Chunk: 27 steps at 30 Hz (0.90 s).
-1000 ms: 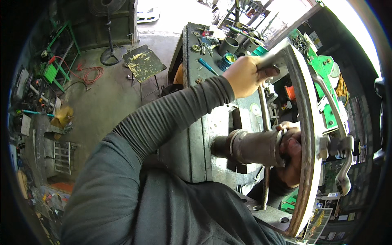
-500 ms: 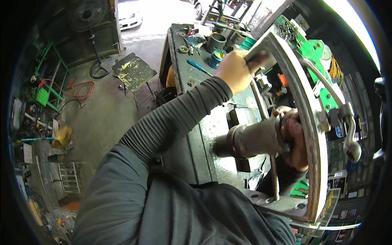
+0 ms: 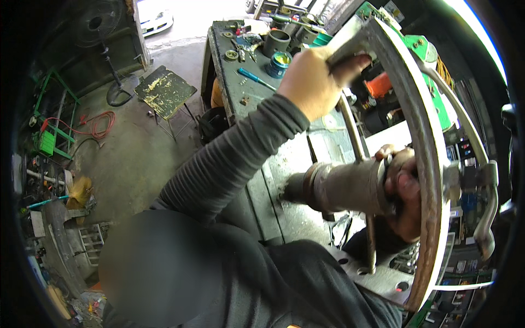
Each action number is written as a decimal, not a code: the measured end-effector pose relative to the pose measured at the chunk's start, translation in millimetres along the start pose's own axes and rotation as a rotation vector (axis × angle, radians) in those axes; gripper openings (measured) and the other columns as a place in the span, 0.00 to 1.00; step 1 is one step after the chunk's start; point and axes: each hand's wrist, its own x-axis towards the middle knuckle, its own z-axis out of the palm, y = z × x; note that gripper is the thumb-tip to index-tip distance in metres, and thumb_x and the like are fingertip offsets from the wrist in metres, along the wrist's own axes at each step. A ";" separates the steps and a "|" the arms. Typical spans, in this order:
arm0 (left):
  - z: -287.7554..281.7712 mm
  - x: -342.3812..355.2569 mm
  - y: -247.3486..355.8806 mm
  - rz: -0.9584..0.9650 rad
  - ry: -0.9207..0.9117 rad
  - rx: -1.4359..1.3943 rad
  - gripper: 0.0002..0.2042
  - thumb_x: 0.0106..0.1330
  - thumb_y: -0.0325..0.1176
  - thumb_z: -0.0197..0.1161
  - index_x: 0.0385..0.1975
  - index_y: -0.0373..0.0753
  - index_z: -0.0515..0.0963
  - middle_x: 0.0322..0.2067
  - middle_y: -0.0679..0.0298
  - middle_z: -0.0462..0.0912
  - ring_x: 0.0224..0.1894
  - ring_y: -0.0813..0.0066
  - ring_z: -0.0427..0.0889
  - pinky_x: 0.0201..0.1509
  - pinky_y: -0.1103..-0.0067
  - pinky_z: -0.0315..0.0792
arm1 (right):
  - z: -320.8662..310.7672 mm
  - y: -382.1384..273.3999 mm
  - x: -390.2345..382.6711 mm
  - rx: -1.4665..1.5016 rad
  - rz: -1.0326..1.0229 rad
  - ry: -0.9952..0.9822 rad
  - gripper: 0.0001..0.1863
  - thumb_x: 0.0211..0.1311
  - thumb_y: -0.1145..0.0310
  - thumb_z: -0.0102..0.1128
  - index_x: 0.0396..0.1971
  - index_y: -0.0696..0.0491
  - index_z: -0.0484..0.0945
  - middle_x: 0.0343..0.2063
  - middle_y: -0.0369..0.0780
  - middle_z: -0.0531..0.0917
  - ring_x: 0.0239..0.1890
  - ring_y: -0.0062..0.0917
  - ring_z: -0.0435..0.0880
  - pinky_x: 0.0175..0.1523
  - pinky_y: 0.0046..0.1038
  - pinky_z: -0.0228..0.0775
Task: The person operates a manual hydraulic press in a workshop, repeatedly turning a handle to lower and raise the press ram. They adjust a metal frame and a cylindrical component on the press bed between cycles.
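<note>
A heavy steel frame (image 3: 418, 136) with a thick curved bar stands tilted in front of me, with thin rods across it and a plate with holes at its lower end. My left hand (image 3: 314, 82) is closed round the frame's upper end. Inside the frame a grey metal cylinder (image 3: 353, 186) lies nearly level, its narrower end toward the bench. My right hand (image 3: 403, 191) is curled at the cylinder's wide end, partly hidden behind the bar. A bent metal crank handle (image 3: 484, 218) sticks out on the frame's far right side.
The dark workbench (image 3: 251, 123) holds a blue-handled screwdriver (image 3: 254, 78), a blue tin (image 3: 279, 64) and a metal sleeve (image 3: 277, 42). A stool (image 3: 165, 90), a stand fan (image 3: 98, 27) and a coiled red hose (image 3: 101, 126) are on the left. Green machinery (image 3: 424, 49) stands at the back right.
The bench and floor items have shifted left and up in the picture. The frame looks slightly larger, and its crank handle sits lower. Both hands keep their places on the metal parts.
</note>
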 end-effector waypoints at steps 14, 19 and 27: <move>3.0 14.4 -3.6 0.064 0.019 0.028 0.25 0.60 0.55 0.54 0.28 0.32 0.78 0.17 0.50 0.76 0.23 0.53 0.78 0.27 0.68 0.71 | -6.9 -4.8 10.4 0.219 0.146 0.040 0.10 0.57 0.64 0.57 0.30 0.56 0.74 0.26 0.37 0.72 0.36 0.24 0.71 0.52 0.36 0.61; 5.5 9.6 -13.4 0.058 0.009 -0.038 0.26 0.60 0.56 0.54 0.30 0.33 0.78 0.17 0.52 0.77 0.22 0.56 0.78 0.27 0.70 0.71 | -6.5 -4.1 3.9 0.257 0.243 0.049 0.11 0.57 0.66 0.58 0.34 0.57 0.74 0.31 0.37 0.73 0.46 0.27 0.70 0.58 0.35 0.57; -1.0 8.1 -13.9 0.071 0.028 -0.042 0.27 0.59 0.57 0.55 0.26 0.31 0.77 0.14 0.53 0.75 0.19 0.58 0.78 0.25 0.71 0.70 | -3.7 -3.6 3.8 0.221 0.297 0.062 0.12 0.56 0.66 0.59 0.36 0.57 0.73 0.34 0.38 0.73 0.46 0.29 0.70 0.58 0.38 0.58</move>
